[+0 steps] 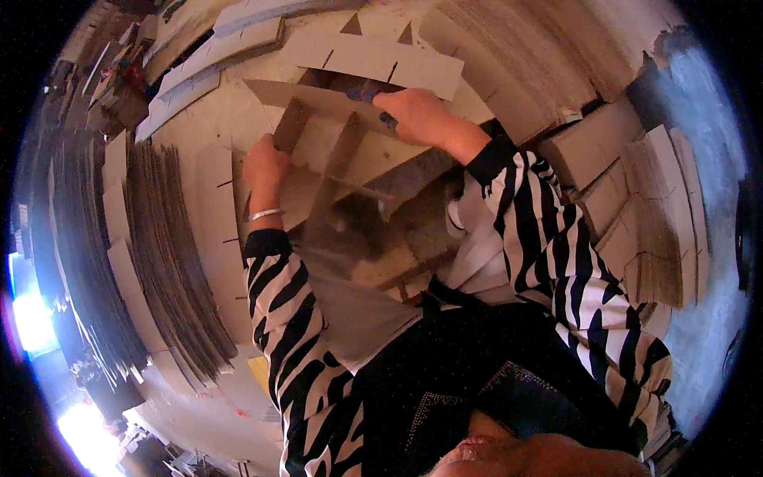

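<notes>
My left hand [266, 168] has its fingers curled at the end of a brown cardboard divider piece [292, 127]; a bracelet circles that wrist. Farther right, my right hand [417, 118], with dark coverings on some fingers, is closed at the edge of a long cardboard strip [310, 99]. Its fingertips are partly hidden. Between my hands, crossing cardboard strips [343, 143] form an open grid standing on edge. Just beyond my right hand is a pale slotted cardboard strip [373, 60], with pointed pieces showing behind it.
Tall stacks of cardboard sheets [171, 262] stand along the left. More stacked cardboard [517, 60] lies at the far right, and slotted sheets [656, 215] are piled beside my right arm. A pale blue surface [703, 238] runs along the right rim.
</notes>
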`<state>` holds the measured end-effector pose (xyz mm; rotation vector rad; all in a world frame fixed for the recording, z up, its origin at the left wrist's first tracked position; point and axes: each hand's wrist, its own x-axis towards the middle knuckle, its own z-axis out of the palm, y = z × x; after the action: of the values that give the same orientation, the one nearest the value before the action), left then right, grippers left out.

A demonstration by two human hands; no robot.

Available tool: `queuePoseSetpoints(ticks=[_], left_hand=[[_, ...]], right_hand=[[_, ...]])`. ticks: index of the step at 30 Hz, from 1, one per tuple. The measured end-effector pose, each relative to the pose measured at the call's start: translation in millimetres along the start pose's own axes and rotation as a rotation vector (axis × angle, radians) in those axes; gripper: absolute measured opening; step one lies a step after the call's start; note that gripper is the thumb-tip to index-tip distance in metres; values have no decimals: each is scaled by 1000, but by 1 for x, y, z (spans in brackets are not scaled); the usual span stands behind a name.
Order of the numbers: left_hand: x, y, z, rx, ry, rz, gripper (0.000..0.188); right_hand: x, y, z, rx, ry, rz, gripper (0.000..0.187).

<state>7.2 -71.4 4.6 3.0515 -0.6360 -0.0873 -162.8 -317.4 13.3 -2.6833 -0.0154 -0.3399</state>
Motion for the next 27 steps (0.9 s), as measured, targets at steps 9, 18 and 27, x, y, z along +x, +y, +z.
queuePoseSetpoints(ticks=[9, 18, 27], left_hand=[[-5, 1, -6, -12, -17, -29, 25], [-37, 66, -12, -36, 369, 494, 32], [-37, 83, 21, -181, 36, 407, 29]], right_hand=[[-3, -1, 3, -101, 10, -201, 23], [-6, 1, 13, -91, 104, -142, 25], [-5, -8, 6, -177, -94, -83, 28]])
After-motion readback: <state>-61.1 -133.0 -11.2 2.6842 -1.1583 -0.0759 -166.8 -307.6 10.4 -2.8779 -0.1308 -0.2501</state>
